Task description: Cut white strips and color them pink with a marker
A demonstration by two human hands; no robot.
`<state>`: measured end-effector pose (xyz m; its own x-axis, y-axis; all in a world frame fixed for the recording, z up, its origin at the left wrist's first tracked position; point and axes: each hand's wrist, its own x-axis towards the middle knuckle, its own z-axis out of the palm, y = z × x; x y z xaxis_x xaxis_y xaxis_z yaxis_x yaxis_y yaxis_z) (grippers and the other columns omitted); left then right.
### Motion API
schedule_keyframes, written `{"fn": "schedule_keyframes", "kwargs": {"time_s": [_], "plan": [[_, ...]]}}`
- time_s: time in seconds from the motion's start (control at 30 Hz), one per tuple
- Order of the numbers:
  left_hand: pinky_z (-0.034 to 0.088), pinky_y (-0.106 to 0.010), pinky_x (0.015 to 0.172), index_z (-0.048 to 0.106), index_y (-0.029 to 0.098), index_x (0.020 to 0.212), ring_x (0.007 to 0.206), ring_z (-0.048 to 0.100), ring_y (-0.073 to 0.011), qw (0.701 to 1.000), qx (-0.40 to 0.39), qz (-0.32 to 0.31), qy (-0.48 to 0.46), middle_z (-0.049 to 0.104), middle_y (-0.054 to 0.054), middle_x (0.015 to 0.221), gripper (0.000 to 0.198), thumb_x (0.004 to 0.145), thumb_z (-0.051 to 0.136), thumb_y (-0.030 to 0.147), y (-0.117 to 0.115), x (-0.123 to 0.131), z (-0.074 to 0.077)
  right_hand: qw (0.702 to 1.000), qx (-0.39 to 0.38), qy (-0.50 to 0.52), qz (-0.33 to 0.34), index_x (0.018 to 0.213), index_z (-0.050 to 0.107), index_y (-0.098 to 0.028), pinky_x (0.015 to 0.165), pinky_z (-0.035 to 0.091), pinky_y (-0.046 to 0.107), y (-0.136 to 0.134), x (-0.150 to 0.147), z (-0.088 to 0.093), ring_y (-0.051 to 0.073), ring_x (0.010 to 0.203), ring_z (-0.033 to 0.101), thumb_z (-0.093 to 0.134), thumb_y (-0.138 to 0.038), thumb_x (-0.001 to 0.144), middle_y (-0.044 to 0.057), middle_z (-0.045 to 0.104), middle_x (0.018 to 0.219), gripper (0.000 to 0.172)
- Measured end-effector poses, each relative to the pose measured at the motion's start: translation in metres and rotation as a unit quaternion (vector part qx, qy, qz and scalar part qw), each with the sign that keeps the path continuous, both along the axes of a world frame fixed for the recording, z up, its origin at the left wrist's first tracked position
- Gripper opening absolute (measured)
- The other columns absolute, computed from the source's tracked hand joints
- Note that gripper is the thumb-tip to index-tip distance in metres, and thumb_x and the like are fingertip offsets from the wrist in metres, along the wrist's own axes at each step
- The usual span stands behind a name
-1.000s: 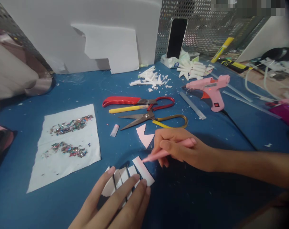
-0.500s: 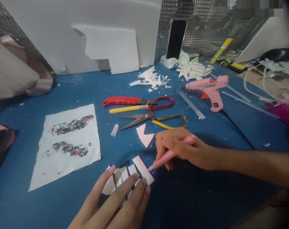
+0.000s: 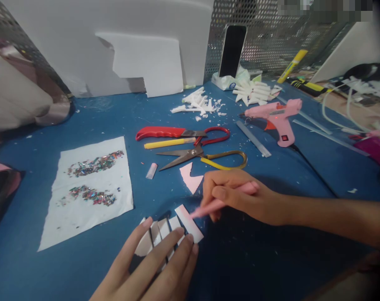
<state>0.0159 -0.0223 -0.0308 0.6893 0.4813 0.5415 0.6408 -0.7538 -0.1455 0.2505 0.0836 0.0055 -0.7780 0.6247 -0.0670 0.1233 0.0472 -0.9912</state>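
Note:
My right hand is closed around a pink marker, its tip at the right edge of a white strip. Pink colour shows along part of that strip. My left hand lies with fingers spread over several white pieces set side by side on the blue tabletop, a fingertip at the strip's lower end. Just beyond the hands are a notched pink paper scrap and a small pale piece with a pink end.
Scissors, a red-handled knife and a yellow stick lie ahead. A pink glue gun stands right, its cord trailing. Glitter-covered paper is left; white scraps and a propped phone are behind.
The marker tip has moved slightly up and left along the strip's edge, with my right hand following. My left hand and the white pieces stay where they were.

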Motion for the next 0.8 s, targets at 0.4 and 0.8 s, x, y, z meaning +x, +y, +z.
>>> {"fn": "schedule_keyframes", "kwargs": {"time_s": [0.4, 0.8], "plan": [[0.028, -0.046, 0.117, 0.064, 0.018, 0.112, 0.107, 0.057, -0.0138, 1.0, 0.009, 0.001, 0.012, 0.066, 0.005, 0.111, 0.028, 0.087, 0.055, 0.01, 0.0006, -0.0004, 0.0029, 1.0, -0.015, -0.011, 0.019, 0.082, 0.062, -0.01, 0.056, 0.045, 0.02, -0.0001, -0.0002, 0.0002, 0.009, 0.064, 0.058, 0.048, -0.038, 0.097, 0.003, 0.059, 0.076, 0.035], [0.029, -0.046, 0.117, 0.064, 0.018, 0.113, 0.109, 0.056, -0.0142, 1.0, 0.009, -0.002, 0.013, 0.065, 0.004, 0.113, 0.031, 0.084, 0.059, 0.009, 0.0, -0.0007, 0.0022, 1.0, -0.006, -0.018, 0.001, 0.093, 0.063, -0.01, 0.062, 0.045, 0.02, -0.0001, -0.0012, 0.0005, 0.01, 0.073, 0.058, 0.053, -0.037, 0.095, 0.003, 0.059, 0.084, 0.028]]}}
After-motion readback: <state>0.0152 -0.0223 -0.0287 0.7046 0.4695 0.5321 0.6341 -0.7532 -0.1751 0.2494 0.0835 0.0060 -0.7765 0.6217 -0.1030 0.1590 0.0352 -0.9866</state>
